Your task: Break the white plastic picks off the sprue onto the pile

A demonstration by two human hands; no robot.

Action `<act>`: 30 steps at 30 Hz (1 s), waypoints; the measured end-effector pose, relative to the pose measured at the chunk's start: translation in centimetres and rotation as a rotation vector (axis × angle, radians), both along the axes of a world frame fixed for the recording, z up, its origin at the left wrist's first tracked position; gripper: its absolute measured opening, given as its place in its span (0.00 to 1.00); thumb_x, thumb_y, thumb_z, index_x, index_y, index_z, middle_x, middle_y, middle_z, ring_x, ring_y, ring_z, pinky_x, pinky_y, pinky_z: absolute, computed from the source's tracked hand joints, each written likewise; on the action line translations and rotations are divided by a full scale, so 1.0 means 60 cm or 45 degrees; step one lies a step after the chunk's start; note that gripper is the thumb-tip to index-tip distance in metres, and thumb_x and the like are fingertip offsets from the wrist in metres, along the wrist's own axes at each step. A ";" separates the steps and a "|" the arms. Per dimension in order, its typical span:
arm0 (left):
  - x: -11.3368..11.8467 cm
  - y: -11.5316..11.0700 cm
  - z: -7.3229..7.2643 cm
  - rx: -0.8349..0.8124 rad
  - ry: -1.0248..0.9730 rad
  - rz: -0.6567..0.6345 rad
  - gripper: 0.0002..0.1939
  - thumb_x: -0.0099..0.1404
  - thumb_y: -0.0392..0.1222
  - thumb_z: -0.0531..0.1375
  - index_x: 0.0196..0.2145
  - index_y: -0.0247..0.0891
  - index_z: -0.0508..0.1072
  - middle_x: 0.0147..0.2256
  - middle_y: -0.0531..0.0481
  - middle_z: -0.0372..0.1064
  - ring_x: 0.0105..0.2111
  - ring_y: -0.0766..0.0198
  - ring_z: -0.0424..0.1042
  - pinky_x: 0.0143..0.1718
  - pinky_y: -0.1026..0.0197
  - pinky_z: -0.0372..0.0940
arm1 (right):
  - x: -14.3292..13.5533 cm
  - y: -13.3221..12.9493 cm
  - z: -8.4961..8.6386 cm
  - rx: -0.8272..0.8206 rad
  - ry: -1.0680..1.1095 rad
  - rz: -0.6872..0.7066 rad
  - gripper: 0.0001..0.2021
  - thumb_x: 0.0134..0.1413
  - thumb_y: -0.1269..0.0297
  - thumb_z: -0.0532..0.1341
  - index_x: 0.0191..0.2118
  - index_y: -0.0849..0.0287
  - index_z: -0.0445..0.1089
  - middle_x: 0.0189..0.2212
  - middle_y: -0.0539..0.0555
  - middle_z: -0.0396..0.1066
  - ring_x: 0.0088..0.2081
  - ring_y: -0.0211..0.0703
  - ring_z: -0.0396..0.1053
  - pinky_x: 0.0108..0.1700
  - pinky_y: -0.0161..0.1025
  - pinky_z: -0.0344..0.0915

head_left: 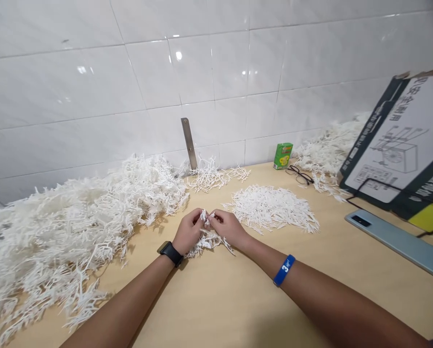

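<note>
Both hands meet over the middle of the table, fingers pinched on a white branching plastic piece [203, 216]. My left hand [189, 231], with a black watch at the wrist, grips its left side. From the right, my right hand [231, 228] holds the other side; a blue band circles that forearm. Beneath the hands lies a small bunch of white branched pieces [211, 240]. Close to my right hand is a flat heap of small white sprigs [274, 208]. A large tangled pile of white branched pieces [93, 212] spreads on the left.
Against the tiled wall stand a metal strip [189, 142] and a smaller white cluster [212, 176]. Toward the back right are a green box [283, 156], eyeglasses [300, 175] and another white pile [328, 145]. A phone [401, 244] lies before a large printed carton [394, 145].
</note>
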State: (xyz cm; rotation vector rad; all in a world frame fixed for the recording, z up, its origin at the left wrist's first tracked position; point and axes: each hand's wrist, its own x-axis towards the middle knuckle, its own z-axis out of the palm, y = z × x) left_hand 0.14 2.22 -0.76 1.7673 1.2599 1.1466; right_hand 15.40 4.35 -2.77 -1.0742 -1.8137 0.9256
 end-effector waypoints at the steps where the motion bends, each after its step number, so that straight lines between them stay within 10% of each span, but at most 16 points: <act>1: 0.000 0.000 0.001 -0.014 0.003 -0.007 0.09 0.63 0.44 0.54 0.30 0.36 0.67 0.24 0.55 0.61 0.25 0.68 0.60 0.28 0.66 0.57 | 0.001 -0.001 0.002 0.004 0.005 0.006 0.14 0.56 0.57 0.54 0.24 0.58 0.60 0.19 0.44 0.56 0.24 0.35 0.54 0.27 0.33 0.48; 11: -0.007 0.002 0.006 -0.135 0.038 -0.080 0.17 0.61 0.54 0.57 0.29 0.35 0.66 0.26 0.53 0.61 0.28 0.67 0.61 0.29 0.65 0.58 | 0.003 -0.008 0.011 -0.065 0.077 0.073 0.12 0.52 0.60 0.55 0.22 0.58 0.56 0.18 0.44 0.54 0.24 0.33 0.52 0.27 0.33 0.48; 20: -0.028 0.006 0.009 -0.375 -0.056 -0.495 0.17 0.56 0.52 0.64 0.32 0.34 0.72 0.30 0.50 0.70 0.32 0.63 0.68 0.35 0.62 0.63 | 0.006 -0.006 0.017 -0.417 0.435 0.404 0.08 0.46 0.62 0.56 0.22 0.60 0.62 0.17 0.47 0.60 0.21 0.34 0.59 0.27 0.33 0.56; 30: -0.029 0.011 0.000 -0.277 -0.322 -0.140 0.20 0.56 0.55 0.64 0.27 0.36 0.64 0.22 0.56 0.59 0.23 0.70 0.59 0.25 0.67 0.56 | 0.001 -0.018 0.019 -0.117 0.226 0.209 0.11 0.54 0.61 0.54 0.28 0.61 0.69 0.23 0.48 0.66 0.27 0.35 0.61 0.29 0.32 0.55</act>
